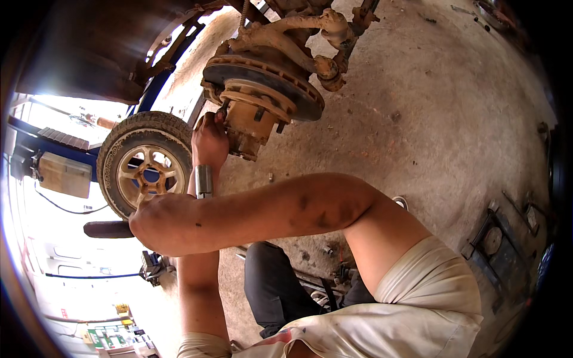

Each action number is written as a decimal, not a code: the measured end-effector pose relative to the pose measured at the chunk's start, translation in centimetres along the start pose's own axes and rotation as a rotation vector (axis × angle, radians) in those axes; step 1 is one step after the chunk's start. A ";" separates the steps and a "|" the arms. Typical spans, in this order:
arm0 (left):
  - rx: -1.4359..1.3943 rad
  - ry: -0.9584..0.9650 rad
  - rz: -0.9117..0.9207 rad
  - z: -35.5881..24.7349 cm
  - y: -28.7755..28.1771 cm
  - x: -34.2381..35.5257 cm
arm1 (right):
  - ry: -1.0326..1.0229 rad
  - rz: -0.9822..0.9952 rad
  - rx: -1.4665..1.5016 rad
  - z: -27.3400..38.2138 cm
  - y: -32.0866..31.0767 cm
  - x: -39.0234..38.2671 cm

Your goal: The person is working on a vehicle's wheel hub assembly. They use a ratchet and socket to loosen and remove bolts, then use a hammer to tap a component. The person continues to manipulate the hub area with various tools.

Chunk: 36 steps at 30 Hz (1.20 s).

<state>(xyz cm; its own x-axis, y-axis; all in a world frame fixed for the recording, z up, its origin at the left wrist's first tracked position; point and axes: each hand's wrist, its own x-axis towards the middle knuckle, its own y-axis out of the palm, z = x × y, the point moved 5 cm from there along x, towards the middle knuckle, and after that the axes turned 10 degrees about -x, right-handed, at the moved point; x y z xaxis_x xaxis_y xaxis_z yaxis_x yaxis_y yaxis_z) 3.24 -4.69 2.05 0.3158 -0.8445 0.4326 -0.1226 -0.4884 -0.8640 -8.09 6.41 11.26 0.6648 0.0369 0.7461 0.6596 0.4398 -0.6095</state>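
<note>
A rusty wheel hub (248, 125) with a dark brake disc (301, 104) and protruding studs hangs at upper centre. My left hand (209, 134) is raised to the hub's left side, fingers curled round a small dark part that I cannot make out. My right hand (155, 218) is closed on a tool with a dark handle (107, 230) sticking out leftward, my forearm crossing over the left one. A silver metal cylinder (203, 182) stands upright by my left wrist; what it joins is hidden. A tyre with a spoked rim (119, 152) is behind my hands.
Rusty suspension arms (286, 33) and a dark vehicle body (89, 53) are overhead. A blue lift beam (83, 155) carries a box (64, 173) at left. Black metal stands (477, 256) and small parts (328, 250) lie on the concrete floor (430, 119).
</note>
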 end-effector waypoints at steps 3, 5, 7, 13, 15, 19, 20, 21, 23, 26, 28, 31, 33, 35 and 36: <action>-0.067 -0.018 0.016 0.5 0.2 0.1 | 0.111 -0.072 -0.067 0.1 0.4 0.0; -0.138 -0.056 -0.013 1.0 0.3 -0.1 | 0.188 0.098 0.009 0.0 0.8 0.3; -0.167 -0.086 -0.032 0.4 0.4 -0.2 | 0.257 0.144 0.026 0.0 0.7 0.1; -0.156 -0.161 0.025 0.2 0.4 -0.1 | 0.170 0.228 0.062 -0.4 0.3 -0.1; -0.162 -0.157 0.020 0.5 0.6 0.0 | 0.229 0.383 0.002 -0.3 -0.4 -0.3; -0.192 -0.199 0.081 3.4 0.9 0.7 | 0.215 0.363 0.037 -0.6 -0.5 -0.4; -0.212 -0.292 0.146 4.3 0.8 0.7 | 0.207 0.354 0.044 -0.6 -0.6 -0.4; -0.239 -0.383 0.211 4.5 1.1 0.8 | 0.210 0.352 0.041 -0.7 -0.6 -0.5; -0.258 -0.252 0.123 3.0 1.2 0.9 | 0.222 0.353 0.036 -0.9 -0.7 -0.6; -0.170 -0.047 0.042 1.7 0.4 0.3 | 0.210 0.348 0.051 -0.7 -0.8 -0.6; -0.172 -0.047 0.036 1.7 0.4 0.3 | 0.204 0.356 0.049 -0.6 -0.9 -0.7; -0.156 -0.023 0.059 1.8 0.3 0.5 | 0.203 0.363 0.046 -0.5 -0.9 -1.0; -0.113 -0.016 0.074 1.6 0.3 0.5 | 0.199 0.368 0.045 -0.4 -0.9 -1.0; -0.043 -0.026 0.078 1.0 0.1 0.5 | 0.200 0.373 0.042 -0.5 -0.8 -1.1; -0.020 -0.045 0.083 1.0 0.1 0.5 | 0.200 0.373 0.041 -0.5 -0.8 -1.2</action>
<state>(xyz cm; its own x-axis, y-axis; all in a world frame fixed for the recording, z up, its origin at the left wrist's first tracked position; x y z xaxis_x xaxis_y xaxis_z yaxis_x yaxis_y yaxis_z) 4.30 -4.98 1.98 0.3455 -0.8719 0.3471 -0.1685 -0.4215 -0.8911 -9.25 5.52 10.73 0.9131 0.0270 0.4069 0.3490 0.4646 -0.8138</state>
